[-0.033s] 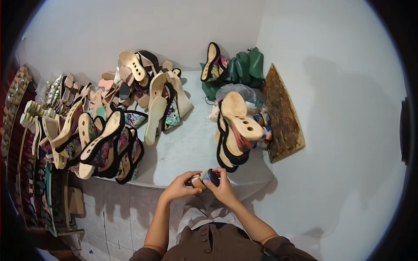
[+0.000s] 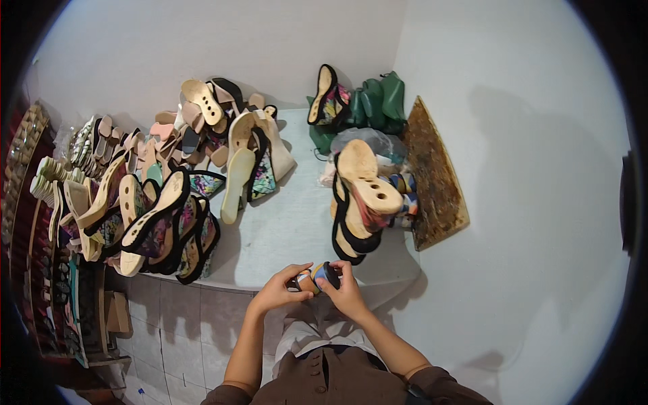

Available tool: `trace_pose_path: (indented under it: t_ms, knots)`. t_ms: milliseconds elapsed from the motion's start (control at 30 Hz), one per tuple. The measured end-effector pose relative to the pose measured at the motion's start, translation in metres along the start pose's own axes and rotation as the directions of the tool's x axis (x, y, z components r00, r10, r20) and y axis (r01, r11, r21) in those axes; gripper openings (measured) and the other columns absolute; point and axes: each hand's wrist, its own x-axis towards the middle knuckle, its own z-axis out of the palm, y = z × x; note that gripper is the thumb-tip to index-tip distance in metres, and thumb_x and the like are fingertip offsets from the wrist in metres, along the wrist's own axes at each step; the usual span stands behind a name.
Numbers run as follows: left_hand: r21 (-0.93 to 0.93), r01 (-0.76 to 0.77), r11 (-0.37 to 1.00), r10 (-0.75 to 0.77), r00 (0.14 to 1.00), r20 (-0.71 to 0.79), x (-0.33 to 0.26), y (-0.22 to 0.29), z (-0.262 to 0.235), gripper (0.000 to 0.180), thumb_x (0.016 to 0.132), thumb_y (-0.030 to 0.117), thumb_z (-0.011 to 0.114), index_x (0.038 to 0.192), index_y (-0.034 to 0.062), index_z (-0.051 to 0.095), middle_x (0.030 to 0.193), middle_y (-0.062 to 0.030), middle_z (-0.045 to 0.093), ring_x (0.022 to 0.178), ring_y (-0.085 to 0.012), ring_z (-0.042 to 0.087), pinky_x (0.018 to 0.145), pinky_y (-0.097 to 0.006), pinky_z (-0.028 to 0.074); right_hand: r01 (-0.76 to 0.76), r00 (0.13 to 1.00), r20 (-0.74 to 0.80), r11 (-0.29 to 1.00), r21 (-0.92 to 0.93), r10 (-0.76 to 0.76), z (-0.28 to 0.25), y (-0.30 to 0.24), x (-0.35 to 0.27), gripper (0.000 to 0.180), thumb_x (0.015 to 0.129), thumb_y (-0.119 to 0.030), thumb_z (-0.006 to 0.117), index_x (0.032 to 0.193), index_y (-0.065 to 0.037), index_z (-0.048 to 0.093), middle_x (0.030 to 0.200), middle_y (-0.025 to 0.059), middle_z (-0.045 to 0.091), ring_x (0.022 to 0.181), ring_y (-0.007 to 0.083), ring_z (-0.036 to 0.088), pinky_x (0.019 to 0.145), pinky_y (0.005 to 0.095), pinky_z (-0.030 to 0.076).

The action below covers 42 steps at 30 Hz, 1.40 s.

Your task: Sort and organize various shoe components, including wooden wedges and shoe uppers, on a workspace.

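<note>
- The left hand (image 2: 279,290) grasps a small orange-and-white heel block (image 2: 306,281), thumb below and fingers above, on its left side.
- The blue-and-black heel block (image 2: 321,274) sits immediately right of it, between the two hands; whether the blocks touch, I cannot tell. Its dark end faces right, so its axis seems to run roughly sideways, slightly tilted, toward its neighbour.
- The right hand (image 2: 345,291) grasps that second block from the right, fingers curled over the dark end. Each hand is nearest its own block, and both blocks are held up at the near edge of the desk, in front of the person's body.
- At far left, a display rack (image 2: 42,270) stands beside the desk, with a cardboard box (image 2: 117,312) low down near the tiled floor (image 2: 177,317).
- The desk's (image 2: 270,236) left part carries floral wedge sandals (image 2: 156,219) with black edging, crowded at the front, and a heap of pink and beige footbeds (image 2: 164,129) behind.
- Right of these, a pale insole (image 2: 237,185) leans by a wedge.
- On the right part, stacked black-edged sandals (image 2: 356,202) stand before a clear plastic bag (image 2: 371,142) and green shoe lasts (image 2: 373,104); more patterned heel blocks (image 2: 410,202) lie just beside them.
- A brown mottled board (image 2: 437,179) stands at the right end, near the white wall (image 2: 523,223).
</note>
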Motion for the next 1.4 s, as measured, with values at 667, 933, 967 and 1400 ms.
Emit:
trace_pose_path:
  t_ms: [667,933,967,1400]
  knots:
    - [-0.01,0.094,0.996,-0.09,0.918,-0.386,0.17,-0.066,0.205,0.045,0.08,0.023,0.063,0.112,-0.0056,0.05,0.118,-0.0155,0.048,0.095,-0.0172,0.055,0.076,-0.028,0.046,-0.135,0.876,-0.482,0.952,-0.276,-0.015,-0.139,0.088,-0.002,0.065,0.071,-0.006,0.062,0.126,0.003,0.028,0.118,0.0231,0.04,0.113,0.0364,0.039,0.092,0.0384,0.036]
    - [0.377,-0.075,0.923,0.238,0.882,-0.406,0.178,-0.089,0.211,0.045,0.075,0.019,0.066,0.111,-0.0056,0.053,0.098,-0.0171,0.056,0.091,-0.0266,0.057,0.079,-0.031,0.044,-0.291,0.801,-0.591,0.801,-0.524,-0.096,-0.14,0.106,0.0,0.051,0.075,-0.008,0.06,0.12,0.003,0.036,0.112,0.0206,0.045,0.105,0.039,0.044,0.088,0.0421,0.037]
    - [0.372,-0.038,0.928,0.201,0.89,-0.41,0.176,-0.087,0.213,0.045,0.075,0.019,0.066,0.111,-0.0056,0.053,0.1,-0.0174,0.056,0.092,-0.0261,0.057,0.079,-0.032,0.044,-0.28,0.791,-0.599,0.797,-0.535,-0.124,-0.139,0.106,0.0,0.048,0.076,-0.008,0.058,0.118,0.002,0.038,0.111,0.0206,0.046,0.104,0.0388,0.045,0.087,0.0417,0.038]
    - [0.305,-0.067,0.95,0.22,0.837,-0.501,0.194,-0.069,0.219,0.04,0.077,0.009,0.062,0.113,-0.0048,0.05,0.103,-0.0174,0.056,0.093,-0.0277,0.058,0.082,-0.033,0.044,-0.201,0.686,-0.682,0.836,-0.511,-0.252,-0.147,0.108,0.028,0.025,0.081,-0.011,0.057,0.103,-0.001,0.051,0.104,0.0146,0.052,0.094,0.033,0.053,0.078,0.0368,0.044]
